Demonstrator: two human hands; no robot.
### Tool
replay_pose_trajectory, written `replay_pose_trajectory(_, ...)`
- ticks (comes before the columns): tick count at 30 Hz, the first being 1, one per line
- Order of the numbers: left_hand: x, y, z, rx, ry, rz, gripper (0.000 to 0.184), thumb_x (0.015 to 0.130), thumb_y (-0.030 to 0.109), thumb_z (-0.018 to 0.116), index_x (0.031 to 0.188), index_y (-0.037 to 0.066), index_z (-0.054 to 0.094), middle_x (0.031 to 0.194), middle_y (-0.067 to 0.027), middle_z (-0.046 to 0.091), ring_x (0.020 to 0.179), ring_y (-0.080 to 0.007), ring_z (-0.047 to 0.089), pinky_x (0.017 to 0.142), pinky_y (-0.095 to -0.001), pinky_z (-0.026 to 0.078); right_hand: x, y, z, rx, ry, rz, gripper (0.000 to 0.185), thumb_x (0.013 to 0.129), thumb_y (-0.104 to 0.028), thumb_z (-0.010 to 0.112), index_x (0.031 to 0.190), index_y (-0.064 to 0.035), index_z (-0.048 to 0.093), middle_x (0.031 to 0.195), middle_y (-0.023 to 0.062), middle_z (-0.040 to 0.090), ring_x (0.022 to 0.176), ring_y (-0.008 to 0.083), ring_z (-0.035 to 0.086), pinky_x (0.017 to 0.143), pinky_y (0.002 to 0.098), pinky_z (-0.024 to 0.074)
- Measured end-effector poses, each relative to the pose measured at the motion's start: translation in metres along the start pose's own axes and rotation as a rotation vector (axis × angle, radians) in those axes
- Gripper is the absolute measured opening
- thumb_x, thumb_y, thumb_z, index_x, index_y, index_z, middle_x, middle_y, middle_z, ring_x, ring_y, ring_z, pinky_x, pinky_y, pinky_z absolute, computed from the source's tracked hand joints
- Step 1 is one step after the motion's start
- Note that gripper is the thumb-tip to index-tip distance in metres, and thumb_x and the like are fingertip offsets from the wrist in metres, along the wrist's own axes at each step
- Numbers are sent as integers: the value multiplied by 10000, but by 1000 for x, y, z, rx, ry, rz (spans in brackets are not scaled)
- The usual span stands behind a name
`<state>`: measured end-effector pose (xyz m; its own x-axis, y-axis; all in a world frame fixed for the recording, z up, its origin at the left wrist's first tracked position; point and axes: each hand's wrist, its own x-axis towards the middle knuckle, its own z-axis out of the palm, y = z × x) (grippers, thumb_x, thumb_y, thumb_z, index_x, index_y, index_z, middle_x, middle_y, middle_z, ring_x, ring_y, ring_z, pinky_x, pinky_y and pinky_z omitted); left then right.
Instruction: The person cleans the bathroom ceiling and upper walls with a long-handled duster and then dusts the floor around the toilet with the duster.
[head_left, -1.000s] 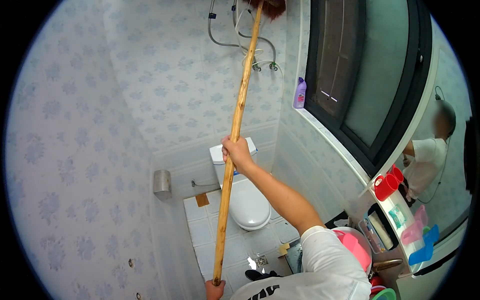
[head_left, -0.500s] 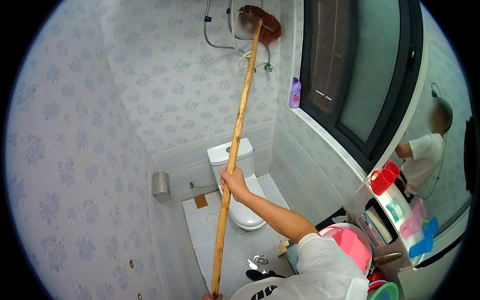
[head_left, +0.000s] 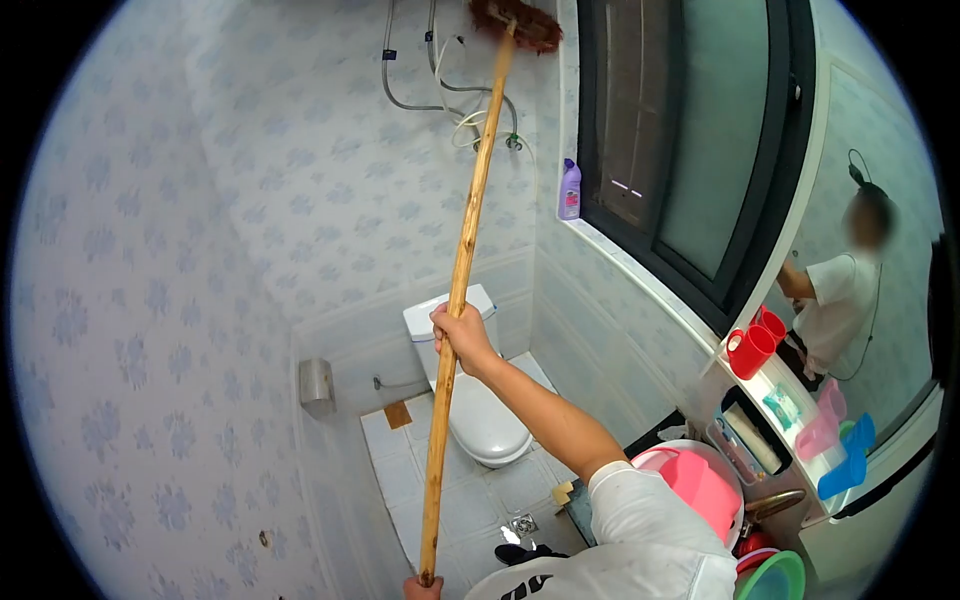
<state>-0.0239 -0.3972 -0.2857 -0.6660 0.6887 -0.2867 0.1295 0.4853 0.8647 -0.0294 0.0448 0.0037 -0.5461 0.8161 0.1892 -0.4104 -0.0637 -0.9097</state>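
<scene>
A long wooden pole (head_left: pixel 465 245) slants up across the view, with a reddish-brown mop head (head_left: pixel 515 24) at its top, against the tiled wall near the hoses and the window corner. My right hand (head_left: pixel 463 338) is wrapped round the middle of the pole, in front of the white toilet (head_left: pixel 488 415). Round the pole's lower end, at the bottom edge of the view, my left hand (head_left: pixel 422 588) is closed; only part of it shows.
Grey hoses (head_left: pixel 400 103) hang on the back wall. A purple bottle (head_left: pixel 569 190) stands on the sill by the dark-framed window (head_left: pixel 665 150). Red cups (head_left: pixel 750 350) sit on a shelf below the mirror (head_left: pixel 850 290). A pink basin (head_left: pixel 700 490) and green basin (head_left: pixel 778 578) are lower right.
The mop head has risen along the wall since half a second ago, and my right hand has moved up with the pole. The whole view has shifted slightly.
</scene>
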Motion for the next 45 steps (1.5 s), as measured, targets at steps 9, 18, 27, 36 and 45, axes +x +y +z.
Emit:
replay_pose_trajectory(9,-26,-12,-10,170,235,-144,374,792,317,669,693,-39,619,555,-149,580,513,-269,546,503,-421,418,-4,52,-10,209,-76,217,106,820,-113,580,837,-45,499,634,34,497,502,148,513,467,282,454)
replay_pose_trajectory(18,-58,-18,-17,318,261,-146,419,798,393,665,796,-26,670,660,-236,628,594,-348,615,573,-461,456,-29,83,-21,343,-81,348,163,839,-122,592,905,-63,455,627,36,470,529,154,489,479,291,435)
replay_pose_trajectory(27,-71,-26,-15,446,254,-198,355,791,350,651,840,0,684,717,-235,644,679,-393,637,625,-474,469,-55,90,-30,399,-81,415,124,863,-114,573,884,-61,464,615,44,477,502,178,490,480,312,428)
replay_pose_trajectory(36,-77,-32,-23,471,235,-189,355,781,353,649,840,4,678,740,-226,653,676,-409,625,635,-475,475,-84,70,-16,331,-50,340,140,863,-113,583,875,-34,468,622,44,491,511,158,514,466,296,447)
replay_pose_trajectory(45,-41,-92,-10,267,140,-35,301,797,253,650,742,-42,640,580,-122,584,543,-190,559,498,-398,438,-68,14,1,114,37,78,105,836,-88,577,809,-18,503,612,43,502,447,141,488,414,269,408)
